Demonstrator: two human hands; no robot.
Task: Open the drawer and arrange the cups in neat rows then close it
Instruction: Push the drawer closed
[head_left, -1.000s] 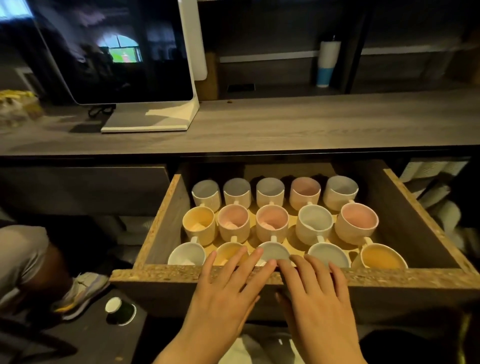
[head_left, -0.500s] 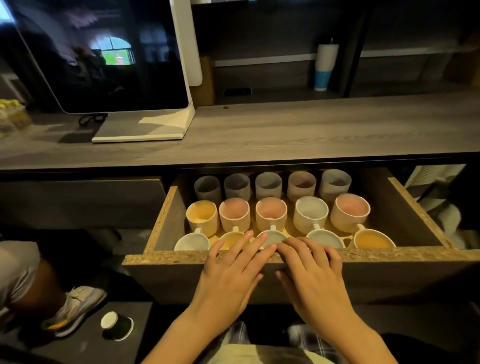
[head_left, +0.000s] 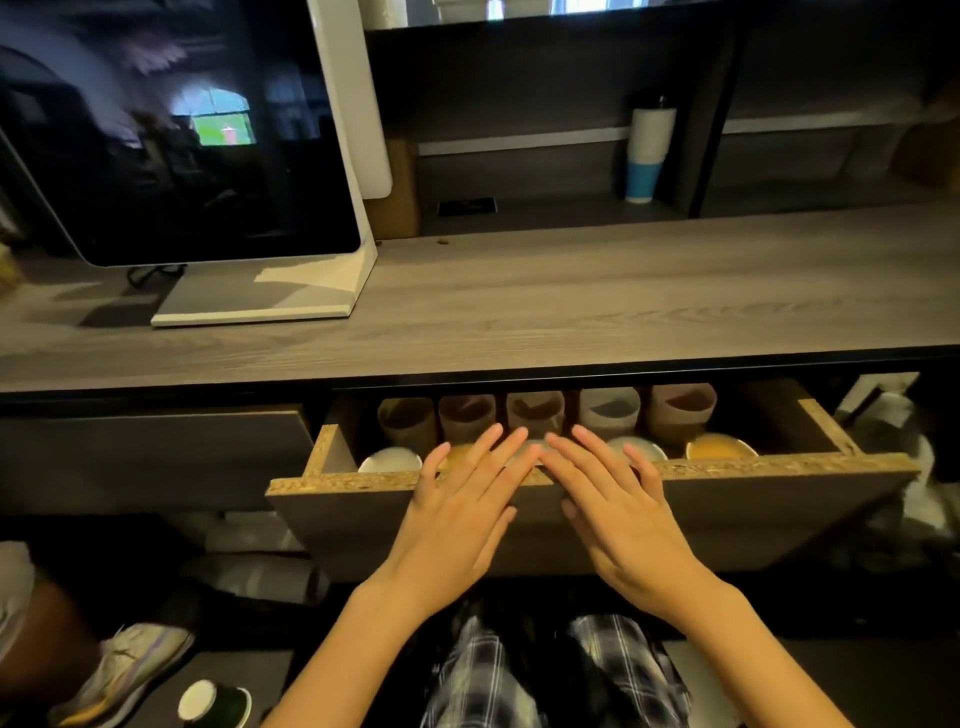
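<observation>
Closing step in hand: left hand (head_left: 457, 525) and right hand (head_left: 623, 519) flat and spread against the drawer (head_left: 353, 514) front, gripping nothing, fingertips over its top edge. Cups (head_left: 608, 413) in rows inside the drawer, mostly under the countertop (head_left: 571, 301). Next: even forward push, fingertips withdrawn before the edge meets the countertop; monitor (head_left: 171, 130) above the drawer, paper cup (head_left: 213, 701) below-left, neither obstructing.

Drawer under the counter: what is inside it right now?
The drawer holds cups: a back row of five in shadow, and front-row rims just showing. The countertop hides anything farther back; both hands' fingers cover the middle front cups.
</observation>
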